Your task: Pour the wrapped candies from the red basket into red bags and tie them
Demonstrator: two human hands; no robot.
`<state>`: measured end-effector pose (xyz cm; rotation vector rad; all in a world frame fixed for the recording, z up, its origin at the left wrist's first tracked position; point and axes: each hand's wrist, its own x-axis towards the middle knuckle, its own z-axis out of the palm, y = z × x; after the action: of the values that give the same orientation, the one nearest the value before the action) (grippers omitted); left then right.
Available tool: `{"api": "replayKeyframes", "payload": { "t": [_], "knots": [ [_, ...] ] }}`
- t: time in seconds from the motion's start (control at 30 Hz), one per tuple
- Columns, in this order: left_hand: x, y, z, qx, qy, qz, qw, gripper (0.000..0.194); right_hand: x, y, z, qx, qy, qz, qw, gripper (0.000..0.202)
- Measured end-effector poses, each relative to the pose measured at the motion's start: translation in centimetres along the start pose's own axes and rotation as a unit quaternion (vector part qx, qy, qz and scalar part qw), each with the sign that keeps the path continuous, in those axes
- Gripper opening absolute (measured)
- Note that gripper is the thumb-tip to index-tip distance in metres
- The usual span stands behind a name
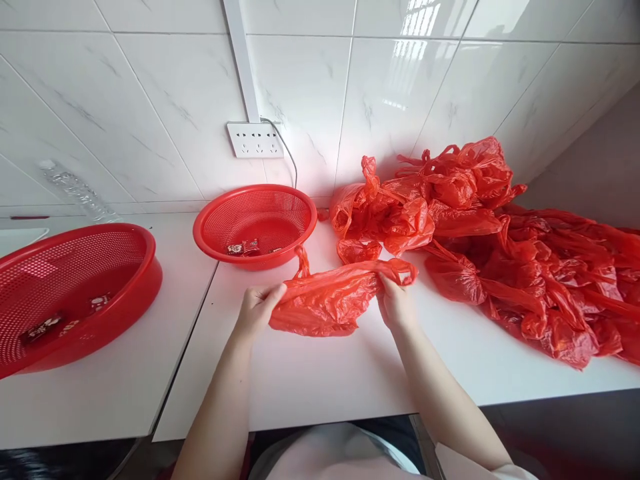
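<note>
A crinkled red plastic bag (325,300) is stretched between my two hands, just above the white tabletop. My left hand (259,308) grips its left edge with the thumb on top. At the other side my right hand (396,301) pinches the bag near a handle loop, and some of its fingers are hidden. Behind the bag stands a round red plastic basket (295,250) with a few small wrapped packets (243,247) at its bottom.
Crumpled red plastic bags (540,280) are heaped along the right and back. A larger red basket (145,267) holding small packets stands at left. A clear plastic bottle (80,190) leans at the back left. A socket panel (256,141) with a cable is on the tiled wall.
</note>
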<state>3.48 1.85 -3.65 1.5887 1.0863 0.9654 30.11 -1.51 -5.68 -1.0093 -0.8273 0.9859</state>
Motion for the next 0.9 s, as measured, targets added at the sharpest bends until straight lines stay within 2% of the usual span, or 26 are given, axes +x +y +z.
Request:
{"api": "replayKeyframes", "payload": {
  "t": [0.07,0.1,0.17,0.2,0.23,0.27,0.33,0.4,0.5,0.6,0.67,0.7,0.77,0.83,0.9],
  "knots": [
    [0.1,0.5,-0.6,0.058,0.088,0.042,0.994,0.049,0.5,-0.3,-0.6,0.034,0.017,-0.013,0.999,0.023],
    [0.1,1.0,-0.7,0.096,0.133,0.081,0.983,0.044,0.6,-0.4,-0.7,0.038,0.007,-0.017,0.999,0.024],
    [-0.3,2.5,-0.7,0.161,0.207,0.181,0.948,0.022,0.2,-0.8,-0.7,0.034,-0.041,-0.026,0.998,0.029],
    [-0.7,3.5,-0.6,0.179,0.221,0.232,0.93,0.015,-0.1,-0.9,-0.6,0.034,-0.069,-0.03,0.997,0.033],
    [-1.1,4.5,-0.3,0.188,0.213,0.275,0.918,0.023,-0.4,-1.1,-0.4,0.034,-0.099,-0.03,0.994,0.037],
    [-1.4,5.6,0.0,0.195,0.181,0.306,0.914,0.033,-0.7,-1.3,-0.2,0.036,-0.13,-0.029,0.99,0.039],
    [-2.0,7.5,0.8,0.223,0.064,0.322,0.918,0.049,-1.3,-1.9,0.3,0.04,-0.193,-0.017,0.98,0.04],
    [-2.1,8.8,1.5,0.265,-0.062,0.287,0.918,0.056,-1.5,-2.7,0.7,0.054,-0.253,-0.01,0.966,0.038],
    [-1.5,9.3,1.6,0.295,-0.225,0.198,0.907,0.029,-1.4,-4.2,1.1,0.095,-0.344,-0.04,0.933,0.035],
    [-1.0,8.8,0.5,0.184,-0.396,0.081,0.896,0.052,-1.3,-5.5,0.7,0.193,-0.438,-0.076,0.875,0.038],
    [-0.9,8.5,-0.4,0.088,-0.469,0.002,0.879,0.063,-1.2,-6.1,0.2,0.241,-0.466,-0.039,0.85,0.036],
    [-0.9,8.5,-0.9,0.06,-0.478,-0.032,0.875,0.069,-1.2,-6.3,-0.1,0.245,-0.472,-0.011,0.847,0.035],
    [-0.9,8.7,-1.7,0.057,-0.446,-0.084,0.889,0.067,-1.0,-6.7,-0.9,0.232,-0.482,0.02,0.845,0.034],
    [-0.7,9.2,-2.5,0.104,-0.37,-0.087,0.919,0.048,-0.5,-7.3,-1.6,0.236,-0.503,0.006,0.832,0.038],
    [-0.5,9.7,-3.3,0.19,-0.279,-0.055,0.94,0.034,-0.1,-8.3,-2.0,0.2,-0.53,0.006,0.824,0.039]
  ]
}}
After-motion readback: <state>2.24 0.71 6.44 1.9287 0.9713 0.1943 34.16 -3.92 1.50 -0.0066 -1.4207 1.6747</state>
